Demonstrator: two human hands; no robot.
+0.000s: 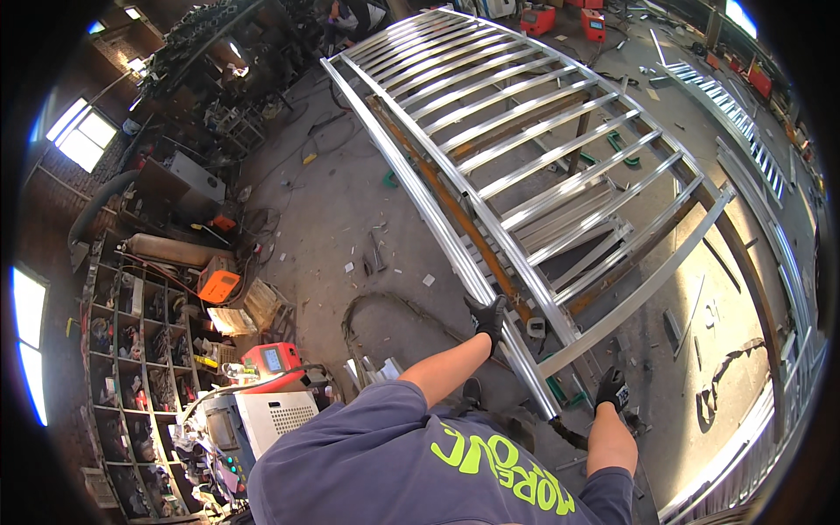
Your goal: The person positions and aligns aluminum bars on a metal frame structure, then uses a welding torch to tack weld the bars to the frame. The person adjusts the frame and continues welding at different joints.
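A long silvery metal rail runs from the far left down toward me, alongside a large ladder-like metal frame with many crossbars. My left hand, in a black glove, is closed around this rail near its close end. To the right, my right hand, gloved too, is beside the rail's close end and below the frame's curved flat bar. Its fingers are partly hidden, so a hold on anything does not show. A small pale device, maybe a tape measure, sits between rail and frame.
A rusty brown beam lies under the frame. At left stand a pigeonhole shelf, an orange machine and a red-and-white machine. A black hose curls on the floor. More metal frames lie at right.
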